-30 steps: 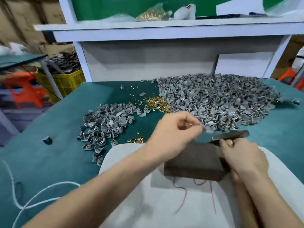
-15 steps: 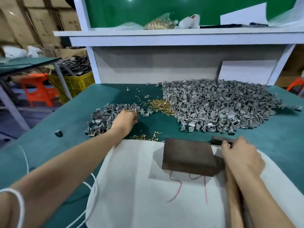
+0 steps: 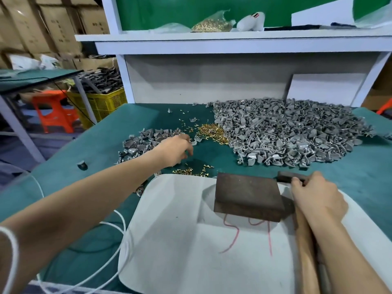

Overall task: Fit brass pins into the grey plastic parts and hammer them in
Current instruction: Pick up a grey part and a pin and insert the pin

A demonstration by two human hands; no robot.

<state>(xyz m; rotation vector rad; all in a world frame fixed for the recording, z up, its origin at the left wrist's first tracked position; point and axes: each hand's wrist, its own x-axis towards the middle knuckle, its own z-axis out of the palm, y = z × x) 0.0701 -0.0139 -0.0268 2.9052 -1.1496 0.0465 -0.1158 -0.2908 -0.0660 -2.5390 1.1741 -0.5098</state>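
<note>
My left hand [image 3: 176, 150] reaches out over the green mat [image 3: 84, 187], fingers drooping at the edge of the small pile [image 3: 146, 141] of grey parts. I cannot tell whether they pinch anything. My right hand [image 3: 316, 198] is wrapped round the hammer [image 3: 285, 178] close to its head, which lies just beside the far right corner of a dark block [image 3: 248, 194] on a white pad [image 3: 191, 240]. Brass pins [image 3: 212, 132] sit heaped between the small pile and the big pile [image 3: 292, 134]. Print on the boxes [image 3: 63, 24] is too blurred to read.
</note>
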